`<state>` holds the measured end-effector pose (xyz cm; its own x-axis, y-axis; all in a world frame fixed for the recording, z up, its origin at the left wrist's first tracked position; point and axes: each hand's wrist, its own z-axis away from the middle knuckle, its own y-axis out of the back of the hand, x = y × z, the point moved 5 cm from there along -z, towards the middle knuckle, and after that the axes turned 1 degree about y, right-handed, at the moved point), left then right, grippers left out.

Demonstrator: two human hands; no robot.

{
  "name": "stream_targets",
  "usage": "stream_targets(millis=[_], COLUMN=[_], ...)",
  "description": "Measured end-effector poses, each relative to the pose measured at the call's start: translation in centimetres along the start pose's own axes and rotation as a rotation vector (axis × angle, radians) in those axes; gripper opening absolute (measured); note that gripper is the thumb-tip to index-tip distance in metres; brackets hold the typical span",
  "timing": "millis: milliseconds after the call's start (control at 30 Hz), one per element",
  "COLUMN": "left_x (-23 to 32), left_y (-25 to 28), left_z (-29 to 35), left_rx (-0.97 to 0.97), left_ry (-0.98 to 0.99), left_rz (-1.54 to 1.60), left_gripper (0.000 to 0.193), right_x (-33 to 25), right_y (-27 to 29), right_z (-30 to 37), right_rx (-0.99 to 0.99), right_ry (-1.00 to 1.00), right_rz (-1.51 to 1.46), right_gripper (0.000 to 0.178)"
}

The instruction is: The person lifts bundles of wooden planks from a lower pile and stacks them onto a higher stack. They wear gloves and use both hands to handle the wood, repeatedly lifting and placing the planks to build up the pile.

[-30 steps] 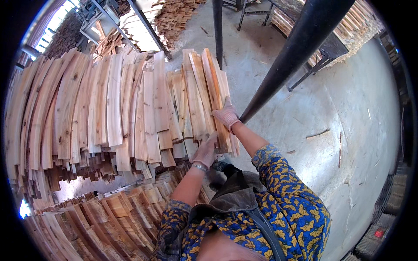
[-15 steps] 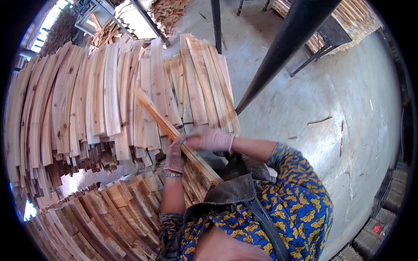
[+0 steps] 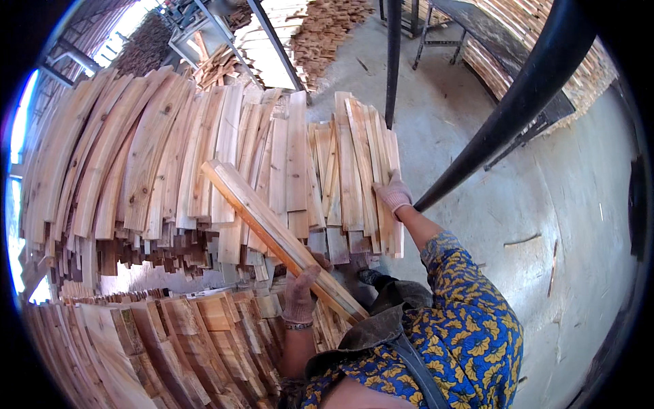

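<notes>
My left hand point(image 3: 300, 294), in a knitted work glove, is closed round a small bundle of long wooden strips point(image 3: 262, 225). They slant from above the stack down to my apron point(image 3: 373, 327); how many there are, I cannot tell. My right hand point(image 3: 392, 193), gloved too, reaches forward to the right end of the far stack of pale wooden strips point(image 3: 160, 157). Its fingers are bent over the edge of the outermost strip point(image 3: 394, 153), partly hidden by the back of the glove.
A nearer stack of rougher brown boards point(image 3: 184, 341) fills the lower left. Dark metal posts point(image 3: 511, 102) rise at the right of the far stack. Beyond stands a black bench point(image 3: 504, 41) beside more stacked strips. Wood scraps point(image 3: 523, 240) lie on the concrete floor point(image 3: 490, 211).
My right hand has left the held strips and moved forward and right to the far stack's end. My left hand keeps hold of the strips. The whole view has shifted.
</notes>
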<state>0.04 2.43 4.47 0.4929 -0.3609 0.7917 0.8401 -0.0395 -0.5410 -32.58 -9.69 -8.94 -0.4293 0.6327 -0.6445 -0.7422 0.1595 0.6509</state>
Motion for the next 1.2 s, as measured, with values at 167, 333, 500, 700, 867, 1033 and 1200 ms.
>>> stream_targets(millis=[167,333,500,700,867,1033,1200], left_x=[-1.9,0.0,3.2,10.4,13.1,20.1,26.5], left_y=[2.1,-1.8,-4.1,-6.9,-10.3,-12.8,-20.0], left_z=[-1.0,-1.7,-0.5,2.4,10.3,19.8,32.8], left_rx=[0.100,0.030,0.125,-0.020,-0.008,0.485,0.801], left_ry=[0.063,0.040,-0.003,-0.257,-0.450,-0.911,-1.277], left_rz=[-0.161,-0.230,-0.293,-0.234,-0.008,-0.411,-0.548], left_gripper=[0.041,0.036,0.039,0.061,0.093,0.095,0.084], right_x=[1.7,1.5,-4.8,-19.2,-19.6,-26.2,-32.8], right_y=[-1.7,-1.0,2.7,9.0,5.0,8.5,13.9], right_z=[0.3,1.3,9.4,23.0,29.8,38.1,50.4], right_rx=[-0.030,-0.027,-0.033,-0.658,-0.909,-1.155,-1.178], right_ry=[0.074,0.075,0.357,0.833,1.299,1.425,1.914], right_rz=[-0.375,-0.360,-0.164,-0.481,-0.383,-0.480,-0.468], right_gripper=[0.093,0.087,0.095,0.098,0.097,0.105,0.076])
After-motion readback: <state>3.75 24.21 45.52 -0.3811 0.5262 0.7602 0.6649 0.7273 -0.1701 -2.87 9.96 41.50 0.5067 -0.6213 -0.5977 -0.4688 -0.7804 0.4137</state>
